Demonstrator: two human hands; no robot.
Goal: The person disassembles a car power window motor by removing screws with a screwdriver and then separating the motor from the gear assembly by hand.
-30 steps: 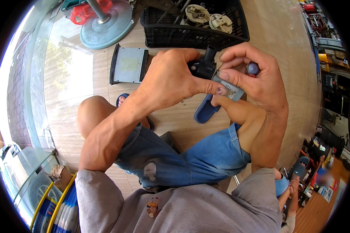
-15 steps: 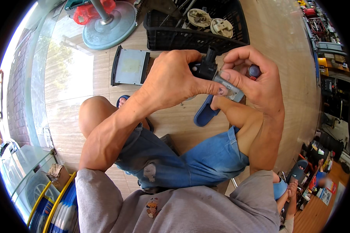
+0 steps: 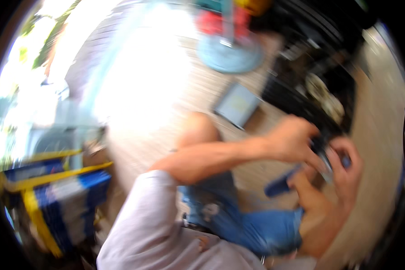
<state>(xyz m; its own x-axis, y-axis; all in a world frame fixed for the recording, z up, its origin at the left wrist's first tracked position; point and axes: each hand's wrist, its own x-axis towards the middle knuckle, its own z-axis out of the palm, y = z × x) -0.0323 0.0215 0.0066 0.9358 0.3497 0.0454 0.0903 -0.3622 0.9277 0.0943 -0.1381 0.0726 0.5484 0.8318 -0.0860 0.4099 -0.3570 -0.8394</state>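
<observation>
Motion blurs the view. My left hand [image 3: 290,139] is closed on a black plastic component [image 3: 318,145], which has a pale metallic body [image 3: 326,167] attached, partly hidden by fingers. My right hand [image 3: 348,175] grips the same component from the other side, with a small blue-capped object [image 3: 346,161] among its curled fingers; that object is too blurred to identify. Both hands are over my lap, near my bare leg and a blue slipper [image 3: 276,186].
A silver boxy unit [image 3: 236,105] lies on the tiled floor, beside a black crate [image 3: 283,94] holding pale round parts. Behind are a pale-blue round base [image 3: 229,56] with a pole and red plastic. At left stands a yellow-framed rack [image 3: 63,171] near a bright glass front.
The head view has swung left, shifting the scene and both hands rightward in the picture and blurring it. The grip on the component looks unchanged.
</observation>
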